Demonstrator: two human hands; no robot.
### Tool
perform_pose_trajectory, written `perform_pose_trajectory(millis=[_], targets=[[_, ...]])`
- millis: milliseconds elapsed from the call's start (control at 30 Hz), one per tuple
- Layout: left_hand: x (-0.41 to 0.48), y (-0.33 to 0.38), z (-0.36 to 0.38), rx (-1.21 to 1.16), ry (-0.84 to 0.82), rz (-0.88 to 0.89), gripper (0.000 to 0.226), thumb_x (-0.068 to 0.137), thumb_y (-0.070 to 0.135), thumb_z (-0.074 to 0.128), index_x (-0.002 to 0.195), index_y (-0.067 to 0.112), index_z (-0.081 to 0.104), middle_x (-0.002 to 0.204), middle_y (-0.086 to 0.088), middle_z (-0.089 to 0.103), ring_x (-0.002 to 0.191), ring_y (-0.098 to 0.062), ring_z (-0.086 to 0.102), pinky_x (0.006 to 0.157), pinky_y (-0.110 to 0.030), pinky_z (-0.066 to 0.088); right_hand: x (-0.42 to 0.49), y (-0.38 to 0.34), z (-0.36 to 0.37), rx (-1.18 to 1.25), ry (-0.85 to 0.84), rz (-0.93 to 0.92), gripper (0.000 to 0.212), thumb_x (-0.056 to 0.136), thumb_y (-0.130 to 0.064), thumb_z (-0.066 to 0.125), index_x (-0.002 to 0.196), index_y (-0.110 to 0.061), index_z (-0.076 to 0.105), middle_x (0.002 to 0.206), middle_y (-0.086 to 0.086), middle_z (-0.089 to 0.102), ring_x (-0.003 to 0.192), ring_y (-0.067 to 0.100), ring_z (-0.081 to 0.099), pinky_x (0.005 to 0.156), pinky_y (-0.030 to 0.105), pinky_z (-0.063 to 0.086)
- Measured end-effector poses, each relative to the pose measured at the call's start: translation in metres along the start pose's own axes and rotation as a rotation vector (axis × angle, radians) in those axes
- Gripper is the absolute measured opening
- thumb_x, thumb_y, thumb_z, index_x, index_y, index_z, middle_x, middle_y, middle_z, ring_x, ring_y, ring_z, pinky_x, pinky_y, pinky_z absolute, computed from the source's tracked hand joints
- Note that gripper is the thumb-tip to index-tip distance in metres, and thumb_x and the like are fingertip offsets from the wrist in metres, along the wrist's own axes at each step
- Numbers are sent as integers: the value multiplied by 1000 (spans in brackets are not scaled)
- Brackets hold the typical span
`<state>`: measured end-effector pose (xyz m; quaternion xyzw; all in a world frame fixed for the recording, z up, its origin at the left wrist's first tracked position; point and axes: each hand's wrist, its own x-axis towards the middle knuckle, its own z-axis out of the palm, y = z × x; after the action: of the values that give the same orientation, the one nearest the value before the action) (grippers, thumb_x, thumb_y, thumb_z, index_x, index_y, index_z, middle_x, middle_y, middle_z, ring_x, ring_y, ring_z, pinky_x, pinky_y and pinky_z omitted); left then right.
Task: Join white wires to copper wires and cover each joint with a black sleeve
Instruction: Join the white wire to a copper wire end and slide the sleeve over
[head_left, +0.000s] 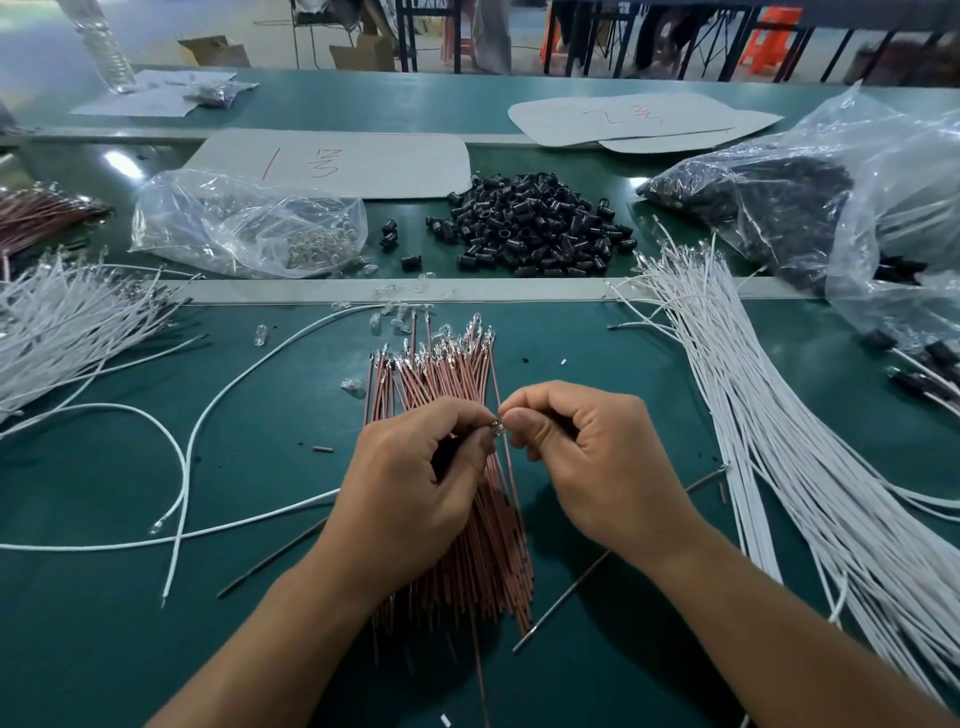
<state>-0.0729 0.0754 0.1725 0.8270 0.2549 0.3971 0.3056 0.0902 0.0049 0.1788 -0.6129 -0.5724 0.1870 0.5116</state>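
Observation:
A bundle of copper wires (447, 384) with small clear bulb ends lies on the green mat in the centre. My left hand (410, 478) and my right hand (587, 457) meet above it, both pinching a tiny clear bulb piece (497, 429) between thumbs and forefingers. One copper wire (506, 467) runs down from that pinch, and another thin one goes up from it. White wires (789, 441) fan out on the right, and more white wires (67, 322) lie on the left. A heap of black sleeves (535, 223) sits beyond the copper bundle.
A clear bag of small bulbs (249, 223) lies back left and a large bag of black parts (810, 192) back right. Loose white wires (182, 452) loop across the mat on the left. Labelled paper sheets (353, 161) lie farther back.

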Motion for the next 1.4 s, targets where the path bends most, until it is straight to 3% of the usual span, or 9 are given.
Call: perform_pose_trajectory(millis=[267,400,500,567,733,900,1100,1400], targets=[[-1,6,2,-163,26,-120,9,90,23,66,93,19,74,70,-3,70,58,-26,63,51,-44,49,1,-1,7,75,50,-54,8,93,-16,70,90,-13,76,74,-15,68,68,1,64,67,10,47],[1,8,0,-230,45,-167,7,93,24,72,94,18,74,78,2,74,66,-17,69,60,-36,57,3,1,10,68,47,-99,6,92,-16,71,95,-14,76,80,-13,71,74,1,67,71,11,49],[5,8,4,-401,53,-298,7,90,15,69,94,10,71,80,0,74,71,-9,70,64,-21,55,5,2,11,295,-7,82,16,94,-14,69,110,-16,72,83,-10,74,77,2,70,72,14,53],[7,10,4,-601,86,-420,11,87,15,67,94,6,68,78,-4,72,69,-10,66,62,-19,53,6,2,10,453,-76,183,22,94,-11,68,115,-14,70,85,-8,74,79,2,70,72,15,53],[11,15,0,-917,124,-579,8,78,14,68,86,12,70,77,-6,65,64,-12,60,60,-18,53,5,1,15,585,-80,227,14,90,-8,70,101,-2,75,77,-5,73,69,2,63,67,14,50],[13,16,-1,-1123,91,-632,11,81,7,66,92,5,65,81,-11,67,68,-18,64,64,-27,59,5,-1,18,742,-101,277,15,81,-21,74,91,-9,74,75,1,69,66,8,60,65,18,51],[12,13,-3,-1195,40,-644,7,79,8,72,87,7,71,82,-13,66,70,-20,65,66,-27,58,3,2,17,677,-80,221,4,92,-8,69,90,-10,73,71,-3,69,63,6,61,63,18,51],[13,8,-6,-1168,-5,-693,15,70,14,78,83,11,71,83,-9,66,75,-16,63,70,-24,56,7,2,9,496,-113,128,1,89,-7,74,89,-6,73,70,-7,67,65,5,59,64,18,48]])
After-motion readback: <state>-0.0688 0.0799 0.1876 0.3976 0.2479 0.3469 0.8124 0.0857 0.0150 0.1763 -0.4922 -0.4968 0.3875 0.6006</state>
